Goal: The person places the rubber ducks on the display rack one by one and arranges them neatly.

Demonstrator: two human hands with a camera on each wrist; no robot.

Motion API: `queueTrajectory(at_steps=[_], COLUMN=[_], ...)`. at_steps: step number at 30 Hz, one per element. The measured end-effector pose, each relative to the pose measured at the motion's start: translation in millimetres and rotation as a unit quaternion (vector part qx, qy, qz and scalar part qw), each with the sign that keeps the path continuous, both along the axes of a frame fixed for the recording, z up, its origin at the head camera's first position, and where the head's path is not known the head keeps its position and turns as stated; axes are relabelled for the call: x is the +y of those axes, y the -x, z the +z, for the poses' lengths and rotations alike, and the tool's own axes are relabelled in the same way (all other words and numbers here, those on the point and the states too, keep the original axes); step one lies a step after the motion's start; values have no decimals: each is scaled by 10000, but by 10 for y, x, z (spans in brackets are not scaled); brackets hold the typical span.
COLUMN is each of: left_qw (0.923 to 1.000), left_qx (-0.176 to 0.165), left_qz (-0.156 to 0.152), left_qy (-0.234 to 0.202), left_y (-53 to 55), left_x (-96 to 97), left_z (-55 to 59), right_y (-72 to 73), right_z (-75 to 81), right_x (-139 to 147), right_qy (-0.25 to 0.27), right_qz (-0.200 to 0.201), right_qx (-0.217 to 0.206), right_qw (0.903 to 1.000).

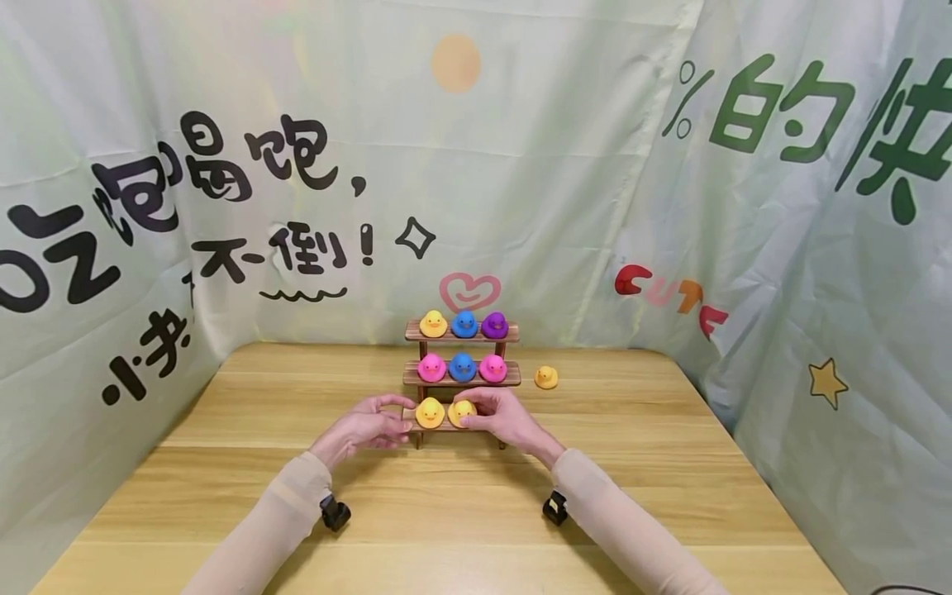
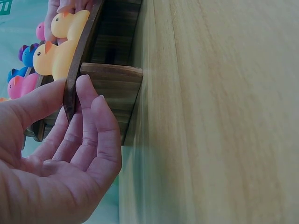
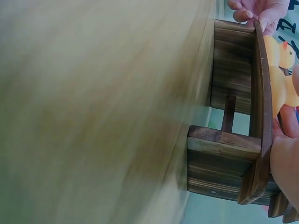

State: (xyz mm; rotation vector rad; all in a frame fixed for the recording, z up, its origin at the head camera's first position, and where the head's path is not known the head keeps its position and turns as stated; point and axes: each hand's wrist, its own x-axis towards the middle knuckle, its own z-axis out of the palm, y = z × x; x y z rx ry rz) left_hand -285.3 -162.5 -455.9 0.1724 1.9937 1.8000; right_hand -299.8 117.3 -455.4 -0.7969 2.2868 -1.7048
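A three-tier dark wooden stand (image 1: 513, 378) bears small rubber ducks. My left hand (image 1: 366, 427) pinches the left end of its bottom tier, thumb on top and fingertips beneath, as the left wrist view shows. On that tier, a yellow duck (image 1: 430, 413) sits nearest this hand. Beside it, my right hand (image 1: 507, 417) holds a second yellow duck (image 1: 459, 411) between thumb and fingers, right at the board. In the right wrist view, the hand partly covers that duck (image 3: 279, 93), and the two ducks stand side by side.
Upper tiers carry a yellow (image 1: 434, 324), a blue (image 1: 464, 324) and a purple duck (image 1: 494, 325), with pink (image 1: 432, 368) and blue ducks (image 1: 463, 367) below. One orange-yellow duck (image 1: 546, 378) lies on the wooden table (image 1: 446, 529), right of the stand. Printed cloth (image 1: 521, 165) hangs behind.
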Motion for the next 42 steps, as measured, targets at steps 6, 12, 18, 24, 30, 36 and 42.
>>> queueTrajectory(at_steps=[6, 12, 18, 24, 30, 36, 42], left_qw=[10000, 10000, 10000, 10000, 10000, 10000, 10000], left_qx=[-31, -3, 2, 34, 68, 19, -6], left_qz=[-23, 10, 13, 51, 25, 71, 44], left_qy=[-32, -18, -24, 10, 3, 32, 20], left_y=[-19, -15, -11, -14, -16, -20, -1], left_x=[3, 11, 12, 15, 18, 14, 6], left_z=[-2, -11, -14, -16, -20, -3, -21], right_y=[-69, -200, -204, -145, -29, -3, 46], right_z=[82, 231, 232, 157, 8, 4, 18], right_x=[-3, -10, -15, -13, 63, 200, 337], right_qy=[2, 62, 102, 200, 369, 491, 562], right_qz=[50, 86, 70, 38, -71, -187, -472], right_qx=[-80, 35, -2, -28, -200, -244, -21], right_qw=[10000, 9999, 9999, 9998, 9991, 9983, 9973])
